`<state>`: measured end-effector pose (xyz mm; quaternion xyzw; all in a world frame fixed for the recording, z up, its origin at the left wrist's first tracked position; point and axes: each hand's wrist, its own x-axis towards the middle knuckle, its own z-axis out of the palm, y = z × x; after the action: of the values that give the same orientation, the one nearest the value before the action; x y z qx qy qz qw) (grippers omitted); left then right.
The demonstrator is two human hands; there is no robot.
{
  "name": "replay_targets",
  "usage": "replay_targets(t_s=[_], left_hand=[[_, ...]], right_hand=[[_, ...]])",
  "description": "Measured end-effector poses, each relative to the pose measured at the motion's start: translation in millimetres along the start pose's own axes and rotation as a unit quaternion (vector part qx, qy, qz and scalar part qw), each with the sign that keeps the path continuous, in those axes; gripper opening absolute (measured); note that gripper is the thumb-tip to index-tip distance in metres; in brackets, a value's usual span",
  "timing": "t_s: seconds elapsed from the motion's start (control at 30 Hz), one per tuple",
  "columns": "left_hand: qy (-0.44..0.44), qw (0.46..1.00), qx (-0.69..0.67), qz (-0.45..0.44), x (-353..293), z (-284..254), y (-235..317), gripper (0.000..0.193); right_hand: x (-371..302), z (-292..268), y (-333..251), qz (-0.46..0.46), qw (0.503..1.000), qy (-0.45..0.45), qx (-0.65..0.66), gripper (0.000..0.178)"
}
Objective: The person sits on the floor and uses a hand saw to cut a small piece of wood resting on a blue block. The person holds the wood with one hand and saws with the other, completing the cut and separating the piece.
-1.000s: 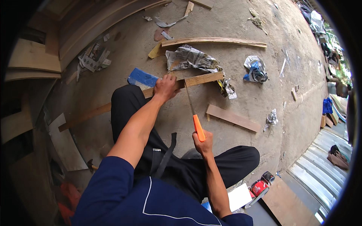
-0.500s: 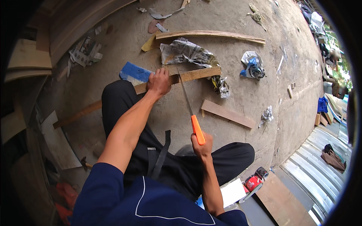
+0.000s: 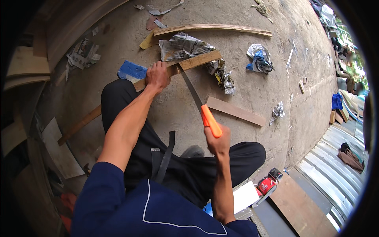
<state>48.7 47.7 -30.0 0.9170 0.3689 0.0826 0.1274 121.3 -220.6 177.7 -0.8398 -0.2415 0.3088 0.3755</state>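
Observation:
A long wooden strip runs across my left thigh, its right end raised toward the far side. My left hand is closed over the strip, just left of the blade. In my right hand is a handsaw, gripped by its orange handle. The dark blade slants away and leftward, its far end meeting the strip to the right of my left hand. How deep it sits in the wood, I cannot tell. Beside my left hand lies a blue block with a whitish part.
Beyond the strip lie crumpled newspaper and a long wood batten. A short flat board is right of the saw. More crumpled paper lies farther right. Red tape rolls and corrugated metal sheets are at lower right.
My right hand and the saw have shifted forward and to the right, the blade lying at more of a slant. The strip's right end has swung farther away. My left hand keeps its hold.

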Motion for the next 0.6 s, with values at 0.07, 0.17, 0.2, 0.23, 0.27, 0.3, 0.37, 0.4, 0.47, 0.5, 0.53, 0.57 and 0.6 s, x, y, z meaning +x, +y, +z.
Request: replay_targets(t_s=[0.07,0.17,0.2,0.23,0.27,0.3,0.37,0.4,0.47,0.5,0.53,0.57,0.6], left_hand=[[-0.006,1.000,-0.010,0.009,-1.9,-4.5,2.3,0.028],[-0.022,1.000,-0.006,0.017,-8.6,-6.9,6.0,0.029],[-0.028,0.999,0.001,0.020,-8.7,-7.0,5.6,0.029],[-0.021,0.999,-0.001,0.025,-7.0,-7.1,5.5,0.029],[-0.014,1.000,-0.002,0.027,-6.6,-7.4,5.3,0.029],[-0.013,0.999,-0.006,0.031,-12.4,-5.8,7.4,0.029],[-0.060,0.995,0.008,0.073,-31.3,-3.5,16.4,0.037],[-0.077,0.992,0.022,0.093,-33.5,-2.6,15.4,0.041],[-0.061,0.994,0.043,0.080,-39.3,-0.5,11.6,0.046],[-0.074,0.994,0.030,0.069,-40.0,-4.1,13.2,0.048],[-0.061,0.997,0.021,0.051,-30.6,-6.2,14.3,0.048],[-0.052,0.998,0.010,0.034,-20.5,-11.3,15.5,0.048],[-0.042,0.999,-0.001,0.017,-15.6,-13.4,14.1,0.047]], right_hand=[[1.8,-9.2,1.5,0.044,0.998,-0.020,0.038,0.020],[-19.6,-5.6,7.4,-0.017,1.000,-0.020,-0.012,0.019],[-28.8,-5.6,11.8,-0.018,0.999,-0.035,-0.037,0.017],[-27.5,-1.6,16.6,-0.035,0.998,-0.025,-0.037,0.017],[-25.1,4.9,23.3,-0.053,0.998,-0.018,-0.037,0.017],[-27.3,12.1,26.9,-0.065,0.997,-0.011,-0.038,0.017],[17.5,50.8,26.1,-0.098,0.994,0.008,-0.048,0.021],[37.9,70.2,23.1,-0.114,0.992,0.015,-0.054,0.022],[40.2,76.8,20.9,-0.071,0.997,0.039,-0.013,0.023],[40.6,74.0,21.2,-0.047,0.997,0.053,0.004,0.023],[40.7,67.2,20.9,-0.029,0.996,0.060,0.051,0.023],[32.8,66.1,19.1,-0.040,0.996,0.060,0.044,0.023],[23.4,65.3,17.2,-0.051,0.996,0.059,0.037,0.023]])
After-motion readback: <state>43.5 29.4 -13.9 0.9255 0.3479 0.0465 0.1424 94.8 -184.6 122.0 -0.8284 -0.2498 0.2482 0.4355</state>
